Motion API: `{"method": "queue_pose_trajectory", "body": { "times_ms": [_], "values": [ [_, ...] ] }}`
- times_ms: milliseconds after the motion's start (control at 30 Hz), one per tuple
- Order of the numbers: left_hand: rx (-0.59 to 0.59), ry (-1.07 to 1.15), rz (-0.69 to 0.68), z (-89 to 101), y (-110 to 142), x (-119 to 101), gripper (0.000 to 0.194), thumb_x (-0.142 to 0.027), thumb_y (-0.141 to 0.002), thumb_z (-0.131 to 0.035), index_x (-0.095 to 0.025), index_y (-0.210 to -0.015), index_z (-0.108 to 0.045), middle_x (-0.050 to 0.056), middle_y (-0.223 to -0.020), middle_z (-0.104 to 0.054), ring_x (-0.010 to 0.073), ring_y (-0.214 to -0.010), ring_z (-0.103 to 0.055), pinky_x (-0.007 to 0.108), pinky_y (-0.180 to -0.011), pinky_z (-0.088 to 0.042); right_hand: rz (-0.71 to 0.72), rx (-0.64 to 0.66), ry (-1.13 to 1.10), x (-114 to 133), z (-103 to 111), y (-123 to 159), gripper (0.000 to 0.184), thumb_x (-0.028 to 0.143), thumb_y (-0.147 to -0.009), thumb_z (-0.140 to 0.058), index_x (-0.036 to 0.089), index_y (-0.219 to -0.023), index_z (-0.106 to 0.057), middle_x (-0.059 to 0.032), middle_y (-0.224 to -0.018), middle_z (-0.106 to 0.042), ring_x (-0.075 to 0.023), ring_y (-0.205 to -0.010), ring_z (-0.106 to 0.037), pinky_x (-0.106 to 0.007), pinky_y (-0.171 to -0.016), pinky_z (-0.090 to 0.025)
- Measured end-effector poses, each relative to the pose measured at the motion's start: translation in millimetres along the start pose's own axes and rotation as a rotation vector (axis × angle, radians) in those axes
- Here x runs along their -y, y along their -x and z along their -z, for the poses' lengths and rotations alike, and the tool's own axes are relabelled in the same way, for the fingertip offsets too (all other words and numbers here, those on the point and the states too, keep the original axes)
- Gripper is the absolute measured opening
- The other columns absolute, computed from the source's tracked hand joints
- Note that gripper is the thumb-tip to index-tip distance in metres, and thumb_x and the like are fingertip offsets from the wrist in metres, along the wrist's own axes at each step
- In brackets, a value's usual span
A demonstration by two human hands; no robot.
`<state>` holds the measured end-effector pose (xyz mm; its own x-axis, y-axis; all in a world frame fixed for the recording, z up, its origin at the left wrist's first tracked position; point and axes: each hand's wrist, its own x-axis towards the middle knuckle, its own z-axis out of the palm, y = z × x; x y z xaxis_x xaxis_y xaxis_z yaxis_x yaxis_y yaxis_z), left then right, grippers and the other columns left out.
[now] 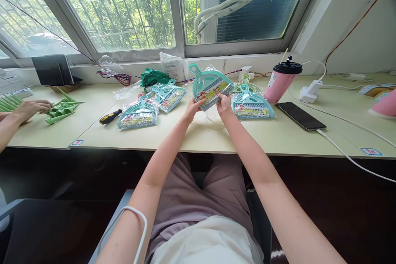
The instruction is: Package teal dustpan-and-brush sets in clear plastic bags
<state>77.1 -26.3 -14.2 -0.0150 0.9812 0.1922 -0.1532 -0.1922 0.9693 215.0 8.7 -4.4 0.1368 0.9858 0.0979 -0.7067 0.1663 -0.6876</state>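
Between both hands I hold up a wrapped mini dustpan and brush set (210, 84), teal with a yellow label, tilted above the table. My left hand (194, 108) grips its lower left corner, and my right hand (224, 105) has the lower right corner. Just right of my right hand lies another teal set (251, 105), with a light green set (246, 80) partly hidden behind it. To the left of my left hand are more wrapped teal sets, one nearer the front (138, 113) and one behind it (169, 95).
A screwdriver (110, 116) lies left of the sets. Green cloth (154, 77) and clear plastic bags (173, 66) are by the window. On the right are a pink cup (282, 80), a phone (300, 116) and a charger (310, 92). Another person's hand (34, 109) touches green pieces (63, 109).
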Motion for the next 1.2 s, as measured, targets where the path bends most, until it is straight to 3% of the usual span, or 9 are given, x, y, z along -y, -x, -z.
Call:
{"method": "queue_pose_trajectory", "body": {
  "times_ms": [233, 467, 667, 767, 833, 967, 1100, 1200],
  "values": [
    [-0.046, -0.025, -0.007, 0.5, 0, 1, 0.048, -0.036, -0.065, -0.08, -0.017, -0.107, -0.067, 0.009, -0.106, -0.077, 0.0234, -0.093, -0.071, 0.034, -0.078, -0.056, -0.055, -0.06, -0.006, 1, -2, 1, 0.028, 0.012, -0.088, -0.066, 0.024, -0.113, -0.063, 0.0014, -0.103, -0.076, -0.0145, -0.099, -0.075, -0.033, -0.093, -0.064],
    [-0.111, 0.026, 0.022, 4.5, -8, 1, 0.042, -0.027, -0.063, -0.078, -0.017, -0.102, -0.066, 0.007, -0.098, -0.076, 0.0209, -0.087, -0.071, 0.036, -0.081, -0.057, -0.103, -0.069, 0.013, 0, -4, 1, 0.02, 0.009, -0.086, -0.067, 0.022, -0.1, -0.063, 0.0012, -0.094, -0.076, -0.015, -0.099, -0.075, -0.032, -0.096, -0.064],
    [-0.317, 0.309, -0.035, 45.8, -23, -12, 0.023, -0.016, -0.071, -0.068, -0.017, -0.094, -0.067, 0.003, -0.09, -0.074, 0.0172, -0.093, -0.072, 0.027, -0.083, -0.058, -0.09, 0.289, 0.125, 11, -13, 11, 0.009, 0.013, -0.088, -0.067, 0.02, -0.093, -0.07, -0.0014, -0.094, -0.078, -0.0145, -0.101, -0.076, -0.034, -0.105, -0.058],
    [-0.422, 0.457, -0.059, 71.1, -21, -17, 0.022, -0.013, -0.077, -0.061, -0.016, -0.098, -0.069, 0.003, -0.087, -0.074, 0.014, -0.09, -0.072, 0.022, -0.079, -0.058, 0.009, 0.235, 0.18, 15, -16, 15, 0.015, 0.01, -0.089, -0.062, 0.02, -0.092, -0.072, -0.003, -0.101, -0.077, -0.0137, -0.102, -0.075, -0.036, -0.106, -0.057],
    [-0.468, 0.504, -0.047, 81.9, -18, -16, 0.025, -0.012, -0.08, -0.058, -0.017, -0.102, -0.069, 0.002, -0.085, -0.074, 0.0122, -0.086, -0.071, 0.02, -0.075, -0.057, 0.084, 0.17, 0.223, 16, -15, 15, 0.023, 0.008, -0.088, -0.058, 0.024, -0.097, -0.073, -0.002, -0.115, -0.075, -0.0139, -0.113, -0.071, -0.037, -0.105, -0.057],
    [-0.407, 0.468, 0.026, 86.6, -15, -11, 0.024, -0.012, -0.079, -0.059, -0.018, -0.1, -0.069, 0.003, -0.088, -0.074, 0.0133, -0.086, -0.073, 0.02, -0.075, -0.058, 0.215, 0.142, 0.326, 18, -10, 16, 0.045, 0.004, -0.08, -0.062, 0.034, -0.113, -0.071, 0.002, -0.144, -0.062, -0.0164, -0.139, -0.054, -0.037, -0.106, -0.056],
    [-0.287, 0.339, 0.14, 81.2, -9, -10, 0.017, -0.016, -0.075, -0.064, -0.016, -0.092, -0.069, 0.005, -0.08, -0.072, 0.0179, -0.084, -0.073, 0.024, -0.068, -0.059, 0.349, 0.167, 0.408, 25, -7, 19, 0.05, 0.005, -0.076, -0.073, 0.033, -0.117, -0.071, -0.0004, -0.144, -0.061, -0.0198, -0.14, -0.052, -0.037, -0.105, -0.057],
    [-0.251, 0.251, 0.193, 78.7, -2, -13, 0.019, -0.018, -0.073, -0.07, -0.015, -0.092, -0.069, 0.005, -0.076, -0.07, 0.0194, -0.08, -0.072, 0.025, -0.066, -0.058, 0.413, 0.204, 0.52, 30, -4, 15, 0.043, 0.018, -0.08, -0.079, 0.032, -0.12, -0.07, -0.0025, -0.141, -0.063, -0.0226, -0.137, -0.055, -0.039, -0.104, -0.057]
  ]
}}
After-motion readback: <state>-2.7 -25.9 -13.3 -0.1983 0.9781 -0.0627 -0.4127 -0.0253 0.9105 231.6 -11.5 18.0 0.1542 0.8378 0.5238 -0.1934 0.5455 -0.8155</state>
